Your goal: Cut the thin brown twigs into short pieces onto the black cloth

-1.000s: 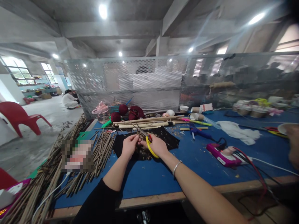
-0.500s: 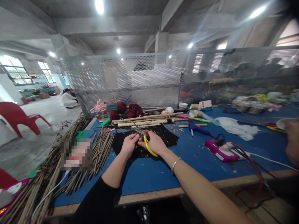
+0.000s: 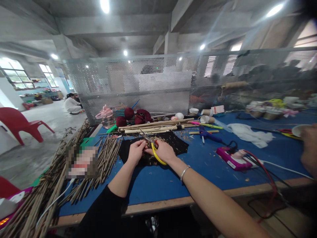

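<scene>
My right hand (image 3: 165, 151) is closed around a pair of scissors (image 3: 155, 154) with yellow handles, and the metal blades point away to the upper left. Close beside it, my left hand (image 3: 136, 152) has its fingertips pinched together near the blades; what they hold is too small to make out. Both hands are over a black cloth (image 3: 180, 145) strewn with small brown clippings. Just left of the cloth lies a pile of thin brown sticks (image 3: 107, 162).
Longer twigs (image 3: 47, 185) cover the table's left edge. Pale rods (image 3: 153, 129), dark red yarn balls (image 3: 129, 113) and a blue glue gun (image 3: 209, 136) lie beyond the cloth. A magenta power strip (image 3: 230, 158) with cables sits right. Another person's blurred hand (image 3: 309, 148) is at far right.
Both hands stay almost in place over the cloth, with the scissors blades shifted slightly. The other person's hand at the far right has moved a little.
</scene>
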`<state>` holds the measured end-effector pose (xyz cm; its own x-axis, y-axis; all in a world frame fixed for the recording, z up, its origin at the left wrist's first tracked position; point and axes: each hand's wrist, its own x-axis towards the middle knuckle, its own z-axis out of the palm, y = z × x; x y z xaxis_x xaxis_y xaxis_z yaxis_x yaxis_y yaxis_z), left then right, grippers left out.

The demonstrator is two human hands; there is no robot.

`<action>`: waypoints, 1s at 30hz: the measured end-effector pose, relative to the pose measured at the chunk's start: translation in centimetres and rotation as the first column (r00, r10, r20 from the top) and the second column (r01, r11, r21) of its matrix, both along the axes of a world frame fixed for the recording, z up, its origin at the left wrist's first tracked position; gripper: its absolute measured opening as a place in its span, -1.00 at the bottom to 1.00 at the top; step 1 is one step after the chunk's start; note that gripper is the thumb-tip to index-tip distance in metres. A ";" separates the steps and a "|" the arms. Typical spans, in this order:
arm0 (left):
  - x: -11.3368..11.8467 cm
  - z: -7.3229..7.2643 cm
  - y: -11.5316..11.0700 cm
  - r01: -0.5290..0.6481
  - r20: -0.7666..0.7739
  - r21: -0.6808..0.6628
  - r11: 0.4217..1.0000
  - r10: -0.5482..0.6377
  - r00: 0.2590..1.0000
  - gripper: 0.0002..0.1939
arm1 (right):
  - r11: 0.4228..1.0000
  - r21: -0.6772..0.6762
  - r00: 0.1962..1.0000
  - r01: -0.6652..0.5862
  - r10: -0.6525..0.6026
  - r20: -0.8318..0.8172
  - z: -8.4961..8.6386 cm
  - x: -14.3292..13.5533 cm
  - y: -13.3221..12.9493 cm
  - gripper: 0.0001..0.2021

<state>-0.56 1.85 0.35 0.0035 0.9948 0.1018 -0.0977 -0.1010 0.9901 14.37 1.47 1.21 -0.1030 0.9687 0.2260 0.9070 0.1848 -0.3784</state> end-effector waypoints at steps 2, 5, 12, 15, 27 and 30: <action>-0.1 -0.2 0.1 0.029 -0.032 -0.002 1.000 -0.029 0.999 -0.62 | 1.000 0.006 1.000 -0.013 0.013 -0.008 -0.2 0.0 0.0 -0.46; -0.1 -0.6 0.2 0.080 -0.054 0.002 0.997 -0.080 0.995 -0.62 | 0.999 0.028 0.999 -0.033 0.034 -0.028 -0.4 0.0 0.0 -0.43; 0.1 -0.6 0.2 -0.018 -0.082 0.062 0.998 0.023 0.996 -0.64 | 0.999 -0.030 1.000 0.014 -0.015 -0.018 -0.5 -0.3 0.3 -0.50; 0.1 -0.4 0.2 -0.022 -0.141 0.084 0.996 0.034 0.989 -0.66 | 0.999 -0.032 1.000 0.014 -0.015 -0.023 -0.5 -0.2 0.3 -0.54; -0.9 1.1 -1.3 0.173 -0.705 0.184 0.968 0.008 0.709 -0.69 | 0.987 0.150 0.949 0.050 0.000 -0.316 -0.5 3.7 3.1 -0.52; -0.5 0.9 -1.9 0.277 -0.811 0.149 0.949 -0.043 0.583 -0.70 | 0.972 0.206 0.926 0.116 -0.031 -0.377 -0.5 4.0 3.3 -0.48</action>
<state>-1.07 -0.01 1.22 0.3551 0.9126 0.2026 0.6713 -0.3998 0.6242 18.39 4.82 0.67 0.0987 0.8911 0.4429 0.7250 0.2405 -0.6454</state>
